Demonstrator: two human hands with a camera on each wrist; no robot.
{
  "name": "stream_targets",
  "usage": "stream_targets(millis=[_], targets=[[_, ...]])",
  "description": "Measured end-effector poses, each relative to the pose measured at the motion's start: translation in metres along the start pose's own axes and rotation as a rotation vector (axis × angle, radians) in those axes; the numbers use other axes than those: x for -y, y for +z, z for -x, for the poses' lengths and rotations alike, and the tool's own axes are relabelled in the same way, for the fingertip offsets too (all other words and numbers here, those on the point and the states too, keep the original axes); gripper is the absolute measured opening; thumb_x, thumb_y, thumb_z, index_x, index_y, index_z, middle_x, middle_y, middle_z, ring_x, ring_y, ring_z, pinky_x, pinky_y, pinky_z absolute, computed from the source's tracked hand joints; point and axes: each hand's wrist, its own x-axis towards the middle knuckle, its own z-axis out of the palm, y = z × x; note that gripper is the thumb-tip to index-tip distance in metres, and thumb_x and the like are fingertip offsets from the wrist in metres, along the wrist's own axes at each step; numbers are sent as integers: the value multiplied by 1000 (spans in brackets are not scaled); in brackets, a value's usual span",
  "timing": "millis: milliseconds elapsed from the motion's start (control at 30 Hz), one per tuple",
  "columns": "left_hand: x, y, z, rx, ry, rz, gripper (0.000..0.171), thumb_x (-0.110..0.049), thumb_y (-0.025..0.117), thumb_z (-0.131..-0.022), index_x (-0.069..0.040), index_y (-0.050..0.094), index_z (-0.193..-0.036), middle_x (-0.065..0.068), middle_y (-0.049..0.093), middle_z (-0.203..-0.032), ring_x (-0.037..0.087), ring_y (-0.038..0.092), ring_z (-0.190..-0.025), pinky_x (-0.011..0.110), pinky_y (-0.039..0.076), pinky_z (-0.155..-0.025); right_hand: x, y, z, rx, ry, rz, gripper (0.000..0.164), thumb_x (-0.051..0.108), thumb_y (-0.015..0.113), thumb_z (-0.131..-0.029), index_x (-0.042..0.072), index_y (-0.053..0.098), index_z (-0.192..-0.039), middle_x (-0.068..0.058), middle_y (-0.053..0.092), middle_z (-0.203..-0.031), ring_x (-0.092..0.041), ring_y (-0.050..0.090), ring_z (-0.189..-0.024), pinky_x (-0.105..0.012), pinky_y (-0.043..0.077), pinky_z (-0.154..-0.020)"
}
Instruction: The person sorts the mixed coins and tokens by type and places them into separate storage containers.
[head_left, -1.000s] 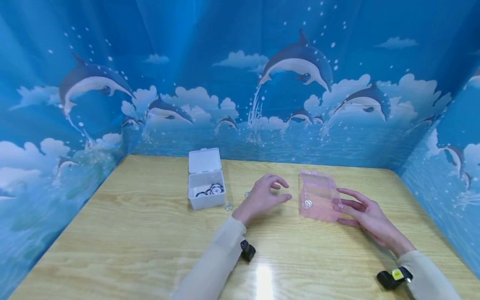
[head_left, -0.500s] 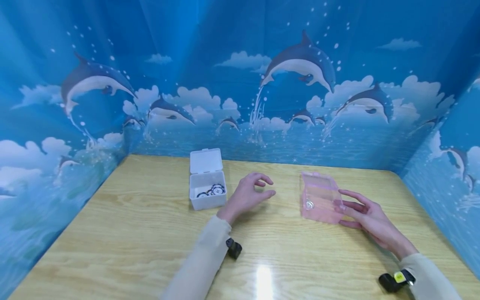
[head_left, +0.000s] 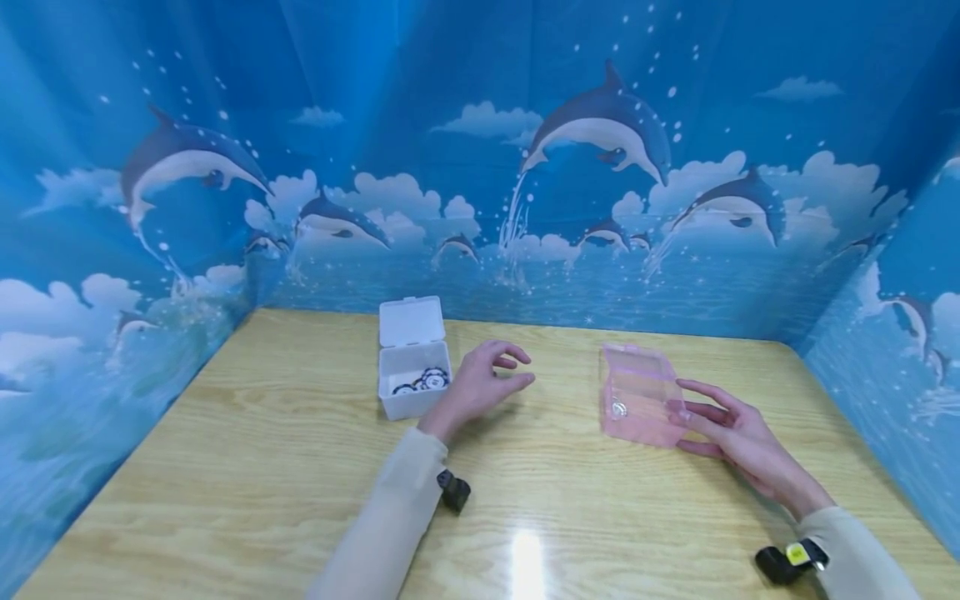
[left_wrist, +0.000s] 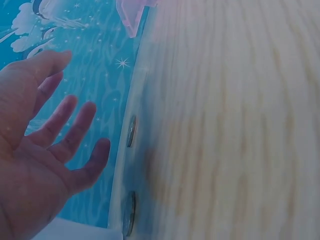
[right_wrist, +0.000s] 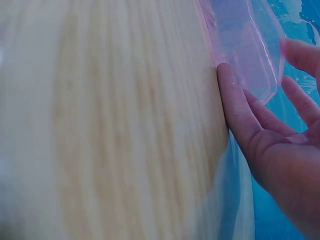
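In the head view my left hand (head_left: 480, 383) hovers over the table with fingers relaxed, apart and holding nothing. Two thin coin-like discs lie on the table below it: one disc (left_wrist: 131, 131) and a nearer disc (left_wrist: 130, 213) in the left wrist view. The hand and forearm hide them from the head view. On the right, a translucent pink plastic box (head_left: 641, 427) stands with its lid raised, a shiny coin-like disc (head_left: 618, 407) inside. My right hand (head_left: 738, 437) holds this box at its right side, fingers and thumb around the wall.
Left of my left hand stands a white box (head_left: 411, 406) with its lid up. Several black-and-white poker chips (head_left: 432, 379) lie in it. A blue dolphin-print curtain (head_left: 480, 275) encloses the back and sides of the wooden table (head_left: 247, 467).
My left hand has moved left, away from the pink box and toward the white box, covering the discs that showed there. The right hand and pink box have stayed in place.
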Motion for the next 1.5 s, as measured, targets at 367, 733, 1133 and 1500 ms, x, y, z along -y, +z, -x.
stream_targets(millis=[367, 733, 1133, 1500], targets=[[10, -24, 1, -21, -44, -27, 29, -31, 75, -94, -18, 68, -119, 3, 62, -136, 27, 63, -124, 50, 56, -103, 0, 0, -2, 25, -38, -25, 62, 10, 60, -104, 11, 32, -159, 9, 71, -125, -4, 68, -114, -35, 64, -89], [12, -29, -4, 103, -17, -255, 36, -29, 79, -89, -16, 72, -122, 11, 55, -145, 34, 52, -135, 55, 43, -116, -1, -1, -3, 19, -21, -17, 64, 13, 61, -103, 12, 31, -159, 13, 71, -124, -4, 69, -113, -35, 64, -88], [8, -24, -3, 182, -83, -462, 37, -34, 77, -90, -19, 73, -123, 9, 45, -156, 37, 39, -146, 72, 28, -118, 0, 0, -3, -1, -2, -3, 65, 14, 63, -102, 12, 31, -159, 13, 71, -122, -3, 69, -112, -34, 64, -88], [7, -20, -3, 166, -142, -495, 27, -32, 79, -90, -18, 77, -113, 10, 49, -154, 36, 43, -143, 69, 30, -119, -1, -1, -2, -11, 18, 7, 66, 17, 64, -102, 12, 30, -160, 13, 71, -122, -3, 69, -111, -34, 64, -88]])
